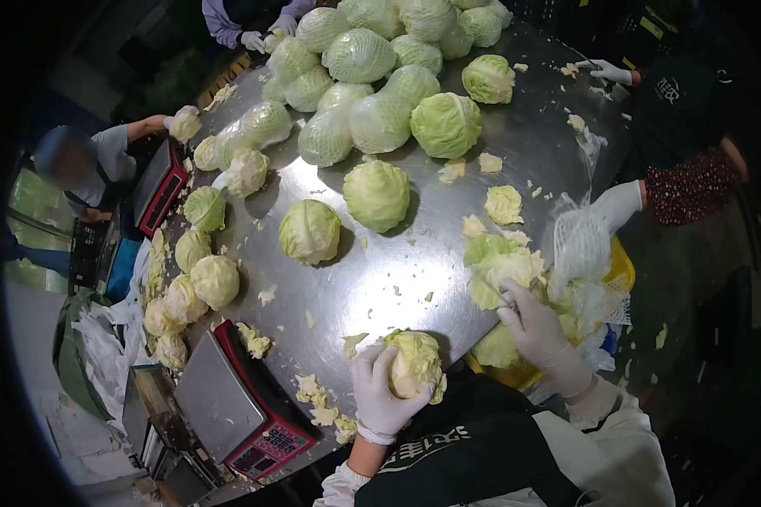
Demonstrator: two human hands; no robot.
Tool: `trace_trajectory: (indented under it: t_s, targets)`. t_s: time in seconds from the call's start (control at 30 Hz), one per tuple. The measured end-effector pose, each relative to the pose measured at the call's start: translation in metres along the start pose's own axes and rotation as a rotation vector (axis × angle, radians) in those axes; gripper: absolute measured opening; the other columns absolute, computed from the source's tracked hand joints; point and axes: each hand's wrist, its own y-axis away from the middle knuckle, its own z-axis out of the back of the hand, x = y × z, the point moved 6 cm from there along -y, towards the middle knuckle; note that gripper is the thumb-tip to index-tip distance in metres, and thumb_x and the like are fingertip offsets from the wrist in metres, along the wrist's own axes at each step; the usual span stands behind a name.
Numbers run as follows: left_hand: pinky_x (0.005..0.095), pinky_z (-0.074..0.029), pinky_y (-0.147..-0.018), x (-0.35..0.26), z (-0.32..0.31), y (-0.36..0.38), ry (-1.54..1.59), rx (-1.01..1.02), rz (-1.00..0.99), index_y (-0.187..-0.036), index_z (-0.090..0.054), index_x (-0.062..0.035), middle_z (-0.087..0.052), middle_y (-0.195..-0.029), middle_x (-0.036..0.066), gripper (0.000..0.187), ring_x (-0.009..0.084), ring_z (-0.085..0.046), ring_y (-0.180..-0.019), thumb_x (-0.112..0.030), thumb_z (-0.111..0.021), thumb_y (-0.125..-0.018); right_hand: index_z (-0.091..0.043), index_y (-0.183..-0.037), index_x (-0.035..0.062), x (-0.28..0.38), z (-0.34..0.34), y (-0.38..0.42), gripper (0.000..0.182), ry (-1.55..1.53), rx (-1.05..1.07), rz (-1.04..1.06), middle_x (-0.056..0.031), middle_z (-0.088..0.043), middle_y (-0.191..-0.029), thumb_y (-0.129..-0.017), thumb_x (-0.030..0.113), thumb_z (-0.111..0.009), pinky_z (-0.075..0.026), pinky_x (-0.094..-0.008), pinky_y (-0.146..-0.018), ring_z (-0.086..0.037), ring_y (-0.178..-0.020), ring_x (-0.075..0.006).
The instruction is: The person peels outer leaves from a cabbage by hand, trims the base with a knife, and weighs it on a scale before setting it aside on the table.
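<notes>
My left hand, in a white glove, is wrapped round a trimmed cabbage at the table's near edge. Its pale cut side faces the palm, and green leaves show on the far side. My right hand, also gloved, is to the right with its fingers bent together. Something thin and greyish shows at those fingertips; I cannot tell what it is. Loose cabbage leaves lie right at the same fingertips. Below, a yellow container with leaves in it is partly hidden by my arm.
Two bare cabbages sit mid-table, with net-wrapped cabbages piled behind. A red scale and a row of cabbages stand left. Co-workers' gloved hands are at the right, one by a white net, and others beyond.
</notes>
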Motion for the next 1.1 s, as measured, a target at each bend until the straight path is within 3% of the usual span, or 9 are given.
trace_trajectory:
  t_s: [0.27, 0.37, 0.5, 0.73, 0.8, 0.97, 1.03, 1.07, 1.1]
  targets:
    - [0.049, -0.047, -0.099, -0.013, -0.013, -0.006, -0.068, 0.038, -0.051, -0.126, -0.055, -0.003, -0.054, -0.124, 0.019, 0.076, 0.0382, -0.055, -0.118, -0.026, -0.091, -0.062, -0.065, -0.125, 0.0162, 0.069, -0.051, 0.006, 0.04, -0.009, 0.234, 0.656, -0.003, -0.065, -0.118, -0.088, 0.031, -0.072, -0.058, -0.0369, -0.068, -0.071, -0.08, -0.0247]
    - [0.0499, -0.047, -0.101, -0.007, -0.014, -0.006, 0.056, -0.037, -0.1, -0.129, -0.051, -0.0035, -0.053, -0.126, 0.02, 0.084, 0.0387, -0.055, -0.119, -0.027, -0.092, -0.06, -0.07, -0.123, 0.0197, 0.062, -0.064, -0.005, 0.043, 0.038, 0.388, 0.691, -0.001, -0.066, -0.123, -0.083, 0.033, -0.079, -0.059, -0.0336, -0.068, -0.072, -0.08, -0.025]
    - [0.0496, -0.045, -0.105, -0.001, -0.01, -0.011, 0.069, 0.101, -0.116, -0.128, -0.053, -0.0027, -0.053, -0.128, 0.021, 0.083, 0.0403, -0.054, -0.122, -0.027, -0.093, -0.059, -0.068, -0.099, 0.0091, 0.073, -0.061, -0.011, 0.023, -0.054, 0.453, 0.826, -0.0061, -0.063, -0.101, -0.083, 0.024, -0.076, -0.054, -0.0339, -0.063, -0.066, -0.068, -0.025]
    - [0.0518, -0.041, -0.11, 0.015, -0.002, -0.011, 0.074, 0.254, -0.137, -0.13, -0.058, -0.0083, -0.055, -0.134, 0.015, 0.083, 0.043, -0.049, -0.129, -0.032, -0.093, -0.059, -0.063, -0.09, 0.0041, 0.043, -0.079, -0.025, 0.011, -0.599, 0.518, 0.426, -0.002, -0.06, -0.079, -0.088, 0.012, -0.07, -0.05, -0.0244, -0.059, -0.062, -0.067, -0.0112]
    - [0.0517, -0.04, -0.111, 0.022, 0.004, -0.011, 0.098, 0.273, -0.134, -0.13, -0.058, -0.0088, -0.055, -0.135, 0.015, 0.082, 0.043, -0.048, -0.131, -0.032, -0.093, -0.06, -0.063, -0.088, 0.0041, 0.014, -0.083, -0.028, 0.009, -0.869, 0.582, -0.151, -0.0002, -0.061, -0.075, -0.09, 0.011, -0.069, -0.048, -0.0226, -0.056, -0.059, -0.062, -0.0068]
    - [0.0522, -0.037, -0.114, 0.047, 0.019, 0.003, 0.157, 0.3, -0.023, -0.129, -0.056, -0.0094, -0.053, -0.141, 0.019, 0.081, 0.0433, -0.046, -0.135, -0.029, -0.094, -0.06, -0.062, -0.086, 0.0038, -0.049, -0.087, -0.047, 0.011, -0.93, 0.334, -0.157, -0.0001, -0.059, -0.069, -0.089, 0.01, -0.07, -0.047, -0.0236, -0.054, -0.057, -0.058, -0.0078]
    - [0.0525, -0.036, -0.115, 0.05, 0.026, 0.008, 0.126, 0.318, -0.001, -0.128, -0.056, -0.0093, -0.052, -0.143, 0.02, 0.081, 0.0444, -0.046, -0.135, -0.027, -0.094, -0.059, -0.061, -0.084, 0.0021, -0.068, -0.074, -0.05, 0.011, -0.637, 0.077, -0.145, -0.0016, -0.057, -0.066, -0.085, 0.008, -0.07, -0.046, -0.0279, -0.054, -0.057, -0.058, -0.0091]
    - [0.0518, -0.036, -0.115, 0.053, 0.03, 0.013, 0.093, 0.309, 0.021, -0.129, -0.054, -0.0066, -0.052, -0.142, 0.022, 0.084, 0.0446, -0.046, -0.134, -0.027, -0.094, -0.057, -0.059, -0.085, 0.0002, -0.065, -0.062, -0.055, 0.014, -0.285, -0.01, 0.029, -0.0053, -0.06, -0.071, -0.083, 0.008, -0.07, -0.046, -0.031, -0.056, -0.057, -0.059, -0.0145]
    - [0.0512, -0.036, -0.115, 0.057, 0.034, 0.02, 0.059, 0.302, 0.041, -0.129, -0.053, -0.004, -0.051, -0.142, 0.024, 0.087, 0.0449, -0.046, -0.134, -0.026, -0.094, -0.056, -0.059, -0.085, 0.0002, -0.07, -0.059, -0.054, 0.014, -0.287, -0.008, 0.032, -0.0053, -0.06, -0.071, -0.083, 0.008, -0.07, -0.046, -0.031, -0.056, -0.057, -0.059, -0.0145]
